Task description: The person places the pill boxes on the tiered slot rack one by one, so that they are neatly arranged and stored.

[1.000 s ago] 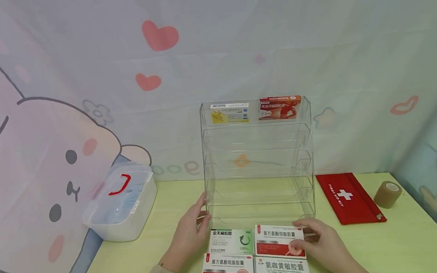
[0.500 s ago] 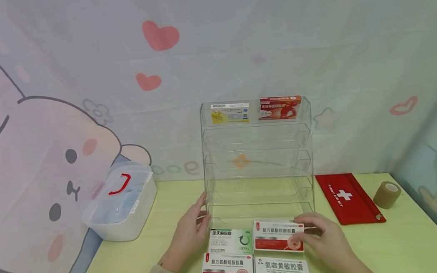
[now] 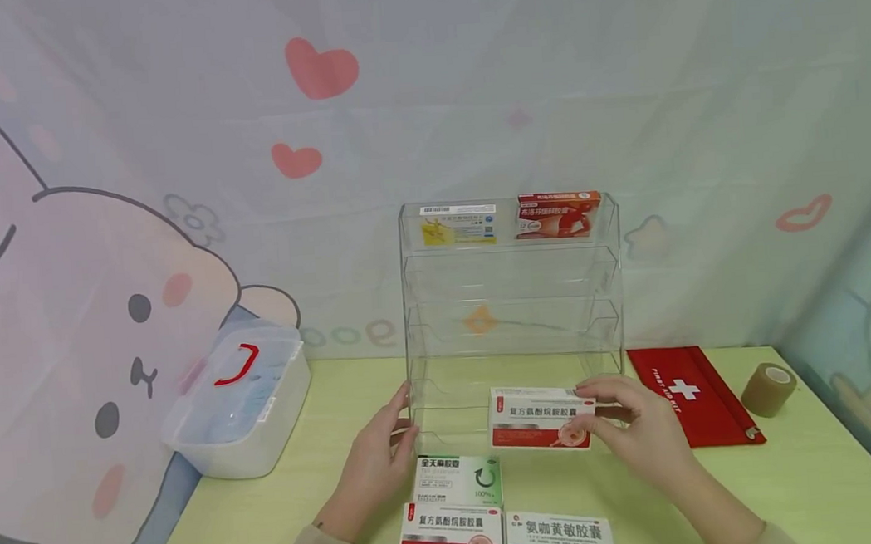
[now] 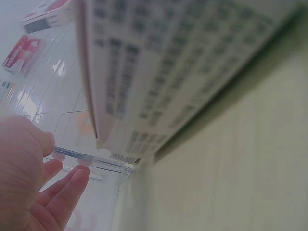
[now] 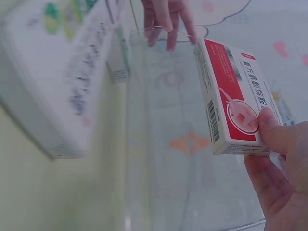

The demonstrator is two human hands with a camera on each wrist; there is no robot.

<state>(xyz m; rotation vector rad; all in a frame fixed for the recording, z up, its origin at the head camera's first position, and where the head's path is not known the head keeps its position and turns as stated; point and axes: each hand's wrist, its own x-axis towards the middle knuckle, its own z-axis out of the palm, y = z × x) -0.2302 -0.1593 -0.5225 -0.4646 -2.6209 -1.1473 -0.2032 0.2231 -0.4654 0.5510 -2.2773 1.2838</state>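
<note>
My right hand (image 3: 636, 430) pinches a red-and-white medicine box (image 3: 540, 422) by its right end, thumb in front. The box is raised off the table before the lower tiers of a clear display rack (image 3: 509, 252). In the right wrist view the held box (image 5: 236, 96) shows its barcode end. My left hand (image 3: 378, 467) grips the rack's left side panel; in the left wrist view some fingertips (image 4: 84, 161) show at the clear edge. Nearer me lie a green-and-white medicine box (image 3: 457, 482), a second red-and-white box (image 3: 450, 536) and a white box with green pictures (image 3: 560, 539).
On the rack's top tier stand a yellow-and-white box (image 3: 458, 227) and a red box (image 3: 558, 217). A lidded white case (image 3: 245, 408) sits at left. A red first aid pouch (image 3: 693, 396) and a tan bandage roll (image 3: 768, 390) lie at right. A printed cloth hangs behind.
My right hand has lifted the red-and-white medicine box from the row on the table and carried it up and forward to the rack. My left hand stays at the rack's side.
</note>
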